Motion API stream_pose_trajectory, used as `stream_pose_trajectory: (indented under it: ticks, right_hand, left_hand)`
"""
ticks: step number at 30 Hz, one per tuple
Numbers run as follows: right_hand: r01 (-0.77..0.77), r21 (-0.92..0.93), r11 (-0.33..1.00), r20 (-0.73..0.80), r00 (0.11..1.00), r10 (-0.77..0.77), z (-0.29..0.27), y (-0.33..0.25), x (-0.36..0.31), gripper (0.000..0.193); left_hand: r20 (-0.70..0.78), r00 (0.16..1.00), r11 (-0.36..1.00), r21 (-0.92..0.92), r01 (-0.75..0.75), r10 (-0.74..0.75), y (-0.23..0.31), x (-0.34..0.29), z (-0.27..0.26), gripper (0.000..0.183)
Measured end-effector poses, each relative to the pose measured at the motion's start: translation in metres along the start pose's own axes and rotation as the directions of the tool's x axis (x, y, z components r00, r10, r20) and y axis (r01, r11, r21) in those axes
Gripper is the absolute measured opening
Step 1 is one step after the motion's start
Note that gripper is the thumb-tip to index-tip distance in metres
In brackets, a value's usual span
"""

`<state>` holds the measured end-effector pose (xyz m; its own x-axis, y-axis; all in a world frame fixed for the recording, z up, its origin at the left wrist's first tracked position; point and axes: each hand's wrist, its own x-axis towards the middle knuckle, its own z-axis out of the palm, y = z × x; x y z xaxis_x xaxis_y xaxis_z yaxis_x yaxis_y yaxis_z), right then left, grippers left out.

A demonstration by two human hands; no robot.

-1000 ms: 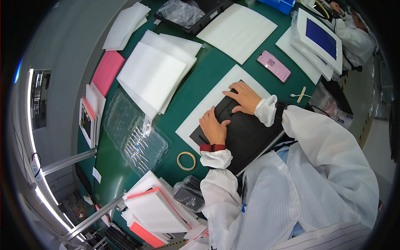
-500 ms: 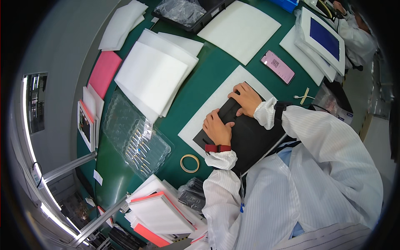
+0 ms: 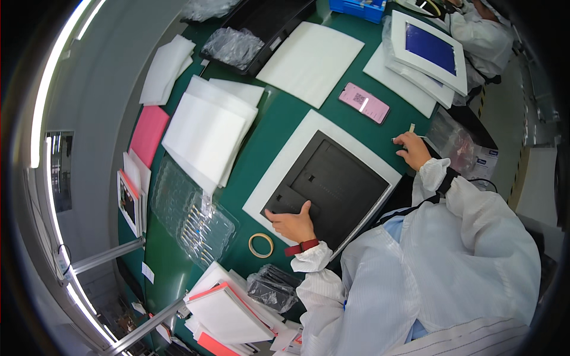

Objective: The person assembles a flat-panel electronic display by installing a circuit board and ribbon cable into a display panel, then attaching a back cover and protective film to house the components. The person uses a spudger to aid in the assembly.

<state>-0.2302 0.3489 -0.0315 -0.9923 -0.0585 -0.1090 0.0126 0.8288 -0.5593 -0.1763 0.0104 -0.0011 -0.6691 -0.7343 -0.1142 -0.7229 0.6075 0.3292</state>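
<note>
A black flat rectangular panel (image 3: 347,178) with a pale edge lies on a white foam sheet (image 3: 256,196) in front of me. It has small recesses and a raised block near its left end. My left hand (image 3: 294,224), in a red wrist strap, rests at the panel's left corner with thumb and fingers spread. Off the panel's right side, my right hand (image 3: 414,151) is over a thin white cable with a beige tape tab (image 3: 412,127). Its fingers are curved, with thumb and forefinger apart. Contact between those fingers and the cable is unclear.
A pink-screened phone (image 3: 364,102) lies beyond the panel. Left are a tape roll (image 3: 260,245), a clear tray (image 3: 205,231) of small parts and stacked foam sheets (image 3: 205,130). A black bin (image 3: 252,44) stands behind; white frames (image 3: 430,50) and a co-worker's sleeve (image 3: 481,35) are far right.
My right hand has left the panel and moved right to the cable. My left hand has slid to the panel's left corner and opened wider. The whole view has shifted.
</note>
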Motion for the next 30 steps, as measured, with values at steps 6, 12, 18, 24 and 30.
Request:
stream_pose_trajectory:
  ticks: [6,12,18,24,30]
  right_hand:
    - [0.027,-0.054,0.998,-0.098,0.995,-0.032,0.001,0.008,0.015,0.023]
    - [0.016,0.066,0.998,0.028,0.999,-0.018,-0.012,0.033,0.032,0.015]
    - [-0.08,0.48,0.874,0.177,0.984,-0.008,-0.021,0.055,0.035,0.012]
    - [-0.055,0.477,0.877,0.198,0.979,-0.046,-0.008,0.063,0.046,0.01]
    - [-0.011,0.572,0.82,0.134,0.988,-0.081,-0.016,0.074,0.045,0.009]
  left_hand:
    - [0.022,0.999,0.937,-0.346,0.054,-0.049,-0.036,0.019,0.014,0.065]
    - [0.066,0.996,0.496,-0.864,0.087,-0.06,0.011,-0.022,-0.027,0.043]
    - [0.611,0.762,0.12,-0.791,0.6,0.214,0.116,-0.084,0.022,0.021]
    - [0.648,0.729,0.172,-0.761,0.625,0.219,0.159,-0.111,0.077,0.019]
    - [0.682,0.706,0.211,-0.731,0.649,0.191,0.164,-0.107,0.1,0.017]
